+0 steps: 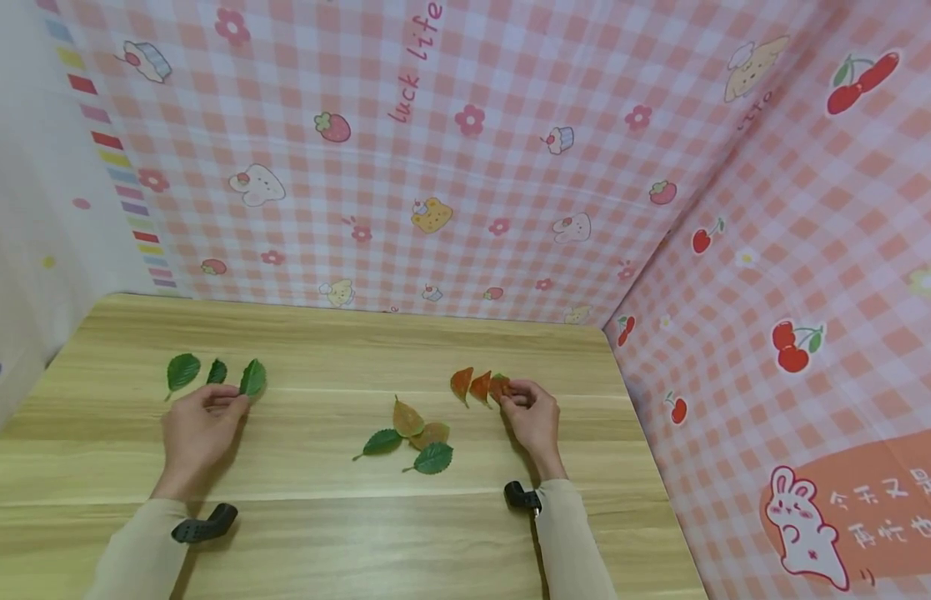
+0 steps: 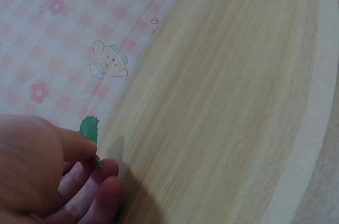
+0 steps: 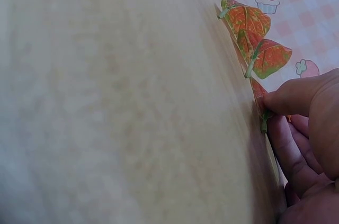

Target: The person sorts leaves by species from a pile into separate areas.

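Note:
My left hand point(image 1: 205, 423) pinches a green leaf point(image 1: 252, 377) between thumb and fingers at the table's left; the left wrist view shows the same leaf point(image 2: 90, 128) standing up from the fingertips. Just beyond that hand lie two more green leaves, a broad one point(image 1: 183, 371) and a smaller one point(image 1: 217, 372) partly behind the fingers. On the right side, my right hand point(image 1: 535, 417) pinches an orange-red leaf point(image 1: 498, 387) near its stem. Beside it, in a row to the left, lie two other orange-red leaves point(image 1: 461, 382) point(image 3: 271, 58).
In the middle of the wooden table point(image 1: 322, 533) is a loose cluster: two green leaves point(image 1: 433, 458) and two yellowish-brown leaves point(image 1: 407, 418), partly overlapping. Pink checked cloth walls point(image 1: 405, 167) rise behind the table and along its right side. A black wrist device point(image 1: 206, 525) is on each forearm.

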`<state>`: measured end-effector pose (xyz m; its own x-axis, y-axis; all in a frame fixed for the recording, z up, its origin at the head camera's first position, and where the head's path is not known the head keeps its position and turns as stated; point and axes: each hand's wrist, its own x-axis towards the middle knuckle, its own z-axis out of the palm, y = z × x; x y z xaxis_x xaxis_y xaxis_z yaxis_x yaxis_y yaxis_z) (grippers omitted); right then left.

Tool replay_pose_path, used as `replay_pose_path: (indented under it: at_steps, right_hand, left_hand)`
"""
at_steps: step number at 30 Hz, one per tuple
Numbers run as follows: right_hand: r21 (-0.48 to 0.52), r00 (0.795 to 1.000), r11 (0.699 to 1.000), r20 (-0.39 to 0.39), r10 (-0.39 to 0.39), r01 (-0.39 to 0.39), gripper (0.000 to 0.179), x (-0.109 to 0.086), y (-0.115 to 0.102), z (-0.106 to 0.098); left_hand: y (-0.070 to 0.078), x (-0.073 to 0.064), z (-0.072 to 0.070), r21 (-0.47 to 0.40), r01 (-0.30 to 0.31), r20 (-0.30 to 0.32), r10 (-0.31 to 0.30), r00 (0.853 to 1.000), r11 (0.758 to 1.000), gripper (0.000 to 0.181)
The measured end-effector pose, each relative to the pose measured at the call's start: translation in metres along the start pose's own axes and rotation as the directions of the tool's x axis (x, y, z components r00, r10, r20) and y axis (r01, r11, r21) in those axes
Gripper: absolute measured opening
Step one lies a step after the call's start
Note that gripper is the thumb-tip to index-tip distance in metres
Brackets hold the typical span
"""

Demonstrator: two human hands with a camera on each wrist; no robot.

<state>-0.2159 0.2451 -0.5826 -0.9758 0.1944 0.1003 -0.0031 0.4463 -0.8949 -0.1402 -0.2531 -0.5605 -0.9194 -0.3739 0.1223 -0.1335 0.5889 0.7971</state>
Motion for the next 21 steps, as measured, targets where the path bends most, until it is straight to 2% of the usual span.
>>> replay_pose_path:
  at_steps: [8, 21]
  right_hand:
    - [0.003, 1.000, 1.000, -0.004, -0.011, 0.011, 0.023, -0.001, 0.000, -0.001]
    - [0.000, 1.000, 1.000, -0.001, -0.009, 0.009, 0.023, -0.001, -0.001, -0.001]
  left_hand:
    - [-0.004, 0.006, 0.001, 0.064, 0.041, -0.017, -0.040, 0.999, 0.997, 0.024]
    - [-0.009, 0.015, 0.003, 0.083, 0.048, -0.076, -0.042, 0.996, 0.995, 0.022]
